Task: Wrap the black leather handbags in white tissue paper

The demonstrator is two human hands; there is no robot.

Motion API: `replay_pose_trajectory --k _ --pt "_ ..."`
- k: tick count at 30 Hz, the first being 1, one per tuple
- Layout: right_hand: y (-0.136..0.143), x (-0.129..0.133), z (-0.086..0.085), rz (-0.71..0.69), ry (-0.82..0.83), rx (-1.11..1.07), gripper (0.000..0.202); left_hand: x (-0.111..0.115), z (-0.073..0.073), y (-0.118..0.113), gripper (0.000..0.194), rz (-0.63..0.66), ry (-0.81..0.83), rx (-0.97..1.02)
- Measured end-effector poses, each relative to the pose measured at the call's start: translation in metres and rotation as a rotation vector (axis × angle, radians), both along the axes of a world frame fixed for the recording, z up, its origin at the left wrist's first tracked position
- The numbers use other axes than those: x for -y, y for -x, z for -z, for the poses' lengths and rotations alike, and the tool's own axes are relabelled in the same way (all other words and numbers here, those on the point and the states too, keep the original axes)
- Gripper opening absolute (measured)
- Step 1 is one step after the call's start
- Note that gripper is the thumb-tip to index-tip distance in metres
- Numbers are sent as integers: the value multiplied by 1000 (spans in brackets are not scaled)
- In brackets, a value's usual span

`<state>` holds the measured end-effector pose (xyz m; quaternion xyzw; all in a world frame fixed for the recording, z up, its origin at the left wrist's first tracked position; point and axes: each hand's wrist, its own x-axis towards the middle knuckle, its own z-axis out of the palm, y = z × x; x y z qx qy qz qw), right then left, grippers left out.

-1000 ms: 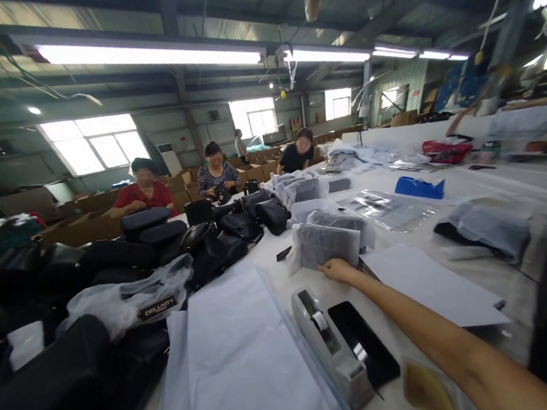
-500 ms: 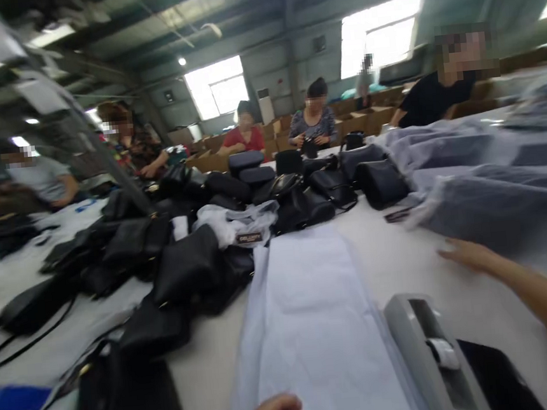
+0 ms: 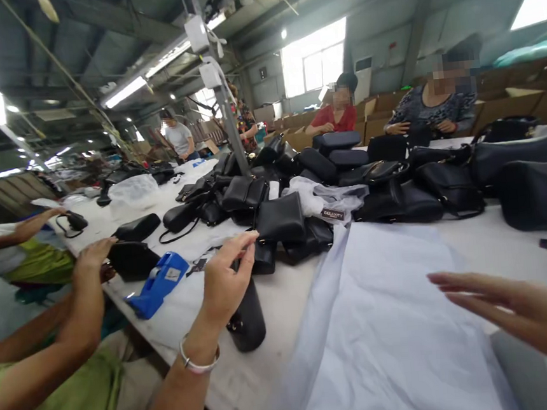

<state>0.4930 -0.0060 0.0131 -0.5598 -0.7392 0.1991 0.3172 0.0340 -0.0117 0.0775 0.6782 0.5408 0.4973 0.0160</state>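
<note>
My left hand point(image 3: 225, 282), with a bracelet at the wrist, is raised over the table left of the white sheets. Its fingers and thumb are pinched together, and what they hold, if anything, is hidden. Just beneath and behind it a dark upright bag point(image 3: 248, 319) stands with its top covered by the hand. At the right, my right hand point(image 3: 497, 306) hovers over the edge of the stacked white sheets point(image 3: 389, 322), fingers stretched out and holding nothing. Past the sheets lies a clear plastic wrap with a black label point(image 3: 332, 215).
Black bags point(image 3: 281, 217) are heaped across the white table. A blue tape dispenser point(image 3: 163, 283) lies at the left, beside the arms of a co-worker in green point(image 3: 78, 305). A metal post point(image 3: 232, 125) rises behind the pile. Several people work farther back.
The view has turned left, bringing the blue dispenser and the neighbour's arms into view. My left hand has moved off the white sheets to the dark bag; my right hand now reaches over the sheets.
</note>
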Motion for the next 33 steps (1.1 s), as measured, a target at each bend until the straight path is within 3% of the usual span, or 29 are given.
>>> replay_pose_trajectory --k 1,3,5,8,12,16,21,23,25,28,30,33 --pt "30 5 -5 -89 120 33 36 8 -3 13 27 -36 -18 10" --pt "89 18 -10 -219 232 10 45 19 7 46 30 -141 9 145" --pt "148 33 -5 -307 298 -47 53 25 33 79 38 -238 117 403" --pt "229 53 16 -386 382 -156 70 31 84 105 51 -285 231 521" --pt "319 60 42 -426 314 -302 83 42 135 87 54 -249 322 551" --pt "368 45 50 -306 127 -415 70 53 153 62 54 -177 366 534" --pt "366 17 54 -94 146 -347 26 87 155 43 52 -68 388 526" --pt "352 8 51 -38 150 -365 31 111 156 33 46 -59 288 455" --pt "332 4 41 8 149 -399 39 137 154 19 35 66 173 296" --pt "298 9 9 26 88 -493 48 164 149 -10 32 493 135 -32" --pt "273 19 -20 -46 -28 -609 49 171 146 -31 38 751 182 -283" --pt "233 44 -63 -86 -220 -665 44 171 151 -56 61 910 273 -579"
